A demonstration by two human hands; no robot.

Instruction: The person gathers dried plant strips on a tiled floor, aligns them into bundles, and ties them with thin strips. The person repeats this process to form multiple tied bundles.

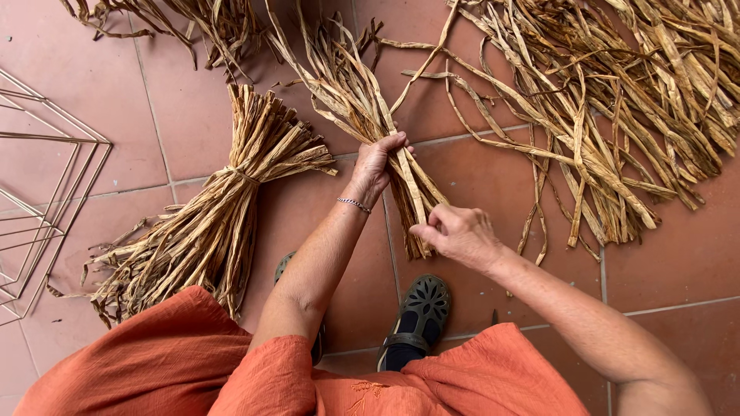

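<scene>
At the centre of the frame a loose bunch of dried leaf strips (385,139) is gripped around its lower part by the left hand (375,166), fingers closed on it, while the right hand (459,231) pinches the strip ends at the bunch's bottom. Judging from this, 1 tied bundle (208,223) already lies finished at left centre, the held bunch is not yet bound, and a large loose pile (617,100) at upper right remains. A wire frame (38,192) sits at the left edge on the red tile floor (663,262); no packages, labels or signs show.
</scene>
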